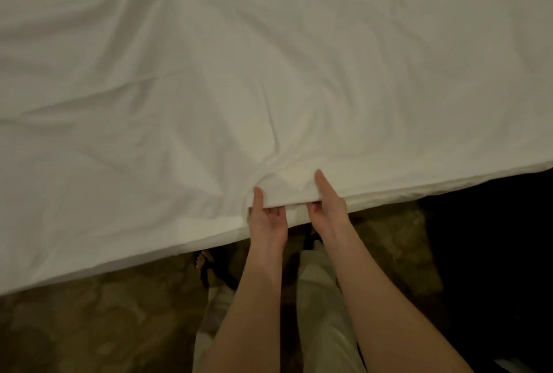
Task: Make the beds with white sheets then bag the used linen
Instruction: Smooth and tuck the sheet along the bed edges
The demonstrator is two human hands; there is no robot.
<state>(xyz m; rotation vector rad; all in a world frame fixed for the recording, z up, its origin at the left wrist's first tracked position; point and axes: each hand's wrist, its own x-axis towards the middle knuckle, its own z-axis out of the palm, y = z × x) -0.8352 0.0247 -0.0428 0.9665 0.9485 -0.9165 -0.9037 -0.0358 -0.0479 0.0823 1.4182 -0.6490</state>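
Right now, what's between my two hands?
Only a bunched fold of the white sheet, which the left hand and right hand both pinch at its edge, in the head view.

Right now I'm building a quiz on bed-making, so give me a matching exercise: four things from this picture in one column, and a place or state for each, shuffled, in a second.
Things:
1. sheet
2. left hand
3. right hand
4. carpet

Places or states:
A. patterned, on the floor beside the bed
B. white and creased, spread over the bed
C. pinches the sheet's edge, on the right of the pair
D. pinches the sheet's edge, on the left of the pair

Pairs: 1-B, 2-D, 3-C, 4-A
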